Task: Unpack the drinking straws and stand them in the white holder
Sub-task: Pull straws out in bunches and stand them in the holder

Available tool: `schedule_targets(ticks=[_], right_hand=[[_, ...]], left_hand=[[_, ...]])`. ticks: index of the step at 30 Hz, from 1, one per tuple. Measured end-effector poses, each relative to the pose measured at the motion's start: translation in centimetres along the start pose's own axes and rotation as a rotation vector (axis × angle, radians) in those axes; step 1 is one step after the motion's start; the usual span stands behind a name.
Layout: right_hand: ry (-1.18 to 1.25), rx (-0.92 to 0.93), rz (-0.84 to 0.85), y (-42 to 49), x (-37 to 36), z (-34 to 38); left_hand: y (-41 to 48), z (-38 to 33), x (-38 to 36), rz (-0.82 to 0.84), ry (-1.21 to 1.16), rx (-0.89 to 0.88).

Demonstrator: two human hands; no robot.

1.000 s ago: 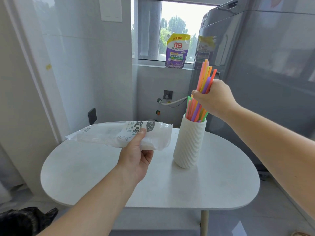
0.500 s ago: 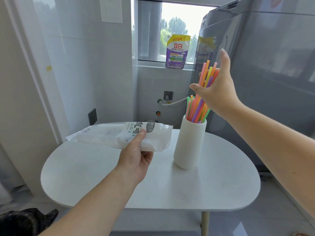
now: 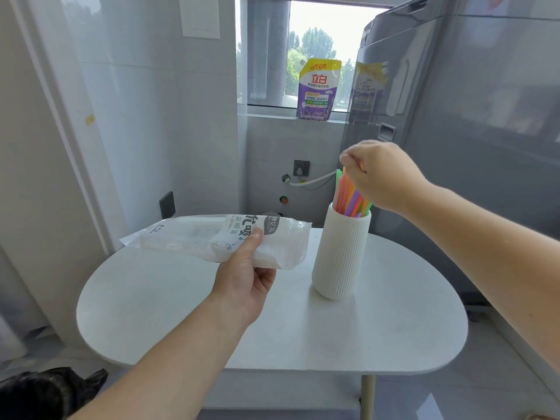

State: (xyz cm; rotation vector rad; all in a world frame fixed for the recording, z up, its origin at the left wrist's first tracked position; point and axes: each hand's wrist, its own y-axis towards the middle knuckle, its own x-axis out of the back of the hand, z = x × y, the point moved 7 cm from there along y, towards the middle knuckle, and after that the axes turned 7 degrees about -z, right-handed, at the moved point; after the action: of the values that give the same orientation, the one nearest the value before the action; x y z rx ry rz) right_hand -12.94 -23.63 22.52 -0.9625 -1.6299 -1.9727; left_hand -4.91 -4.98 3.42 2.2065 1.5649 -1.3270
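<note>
straws (image 3: 348, 197) stand in the white ribbed holder (image 3: 339, 256) on the table (image 3: 394, 331), leaning right, their bright tops fanned above the rim. right hand (image 3: 382, 174) sits over those tops with fingers curled; whether it pinches a straw i cannot tell. left hand (image 3: 246, 287) grips the flat bag (image 3: 212, 239) above the table, thumb on top.

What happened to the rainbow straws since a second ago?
The right hand let go of the bundle of colourful plastic straws, which slid deeper into the ribbed white holder; the hand then came down over their tops, fingers curled. The left hand still holds the clear plastic straw bag above the white oval table; the holder stayed put.
</note>
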Motion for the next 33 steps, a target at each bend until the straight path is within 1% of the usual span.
schedule_targets(ticks=[2,3,5,7,11,14,17,20,24,26,28,30,32,33], right_hand=[[-0.026,-0.046,0.120,-0.8,-1.2,-0.5],[-0.014,-0.073,0.153,-0.9,-1.4,-0.7],[0.041,-0.114,0.164,-0.7,-1.4,-0.8],[0.074,-0.116,0.185,-0.3,-1.6,-0.6],[-0.046,-0.103,0.368,-0.8,-3.9,-1.2],[-0.103,-0.084,0.350,-1.3,-4.2,-1.8],[-0.088,-0.080,0.348,-1.0,-4.1,-1.9],[0.023,-0.133,0.288,-0.8,-3.9,-2.0],[-0.015,-0.147,0.297,-1.1,-4.0,-2.0],[0.019,-0.162,0.256,-1.0,-3.2,-1.9],[0.038,-0.149,0.152,-0.8,-1.6,-1.4],[0.051,-0.117,-0.010,-1.3,0.6,0.0],[0.123,-0.085,-0.162,-3.2,2.4,2.3],[0.181,-0.103,-0.191,-4.6,2.6,3.3]], left_hand=[[0.0,-0.1,0.0,0.009,0.008,-0.004],[-0.1,-0.1,-0.1,0.018,0.017,-0.010],[-0.1,-0.2,-0.2,0.041,0.049,-0.023],[-0.2,-0.2,-0.4,0.068,0.084,-0.033],[-0.5,0.1,-0.9,0.135,0.126,-0.036],[-0.6,0.2,-1.2,0.161,0.134,-0.026],[-0.5,0.2,-0.9,0.157,0.138,-0.020],[-0.2,0.2,-0.7,0.131,0.143,-0.025],[0.0,0.2,0.0,0.084,0.168,-0.011],[-0.1,0.0,0.5,0.065,0.173,-0.004],[-0.3,-0.5,0.9,0.040,0.174,-0.013],[-0.8,-1.2,1.5,0.015,0.178,-0.034],[-1.4,-2.2,2.3,0.002,0.190,-0.068],[-1.7,-2.7,2.6,0.004,0.203,-0.083]])
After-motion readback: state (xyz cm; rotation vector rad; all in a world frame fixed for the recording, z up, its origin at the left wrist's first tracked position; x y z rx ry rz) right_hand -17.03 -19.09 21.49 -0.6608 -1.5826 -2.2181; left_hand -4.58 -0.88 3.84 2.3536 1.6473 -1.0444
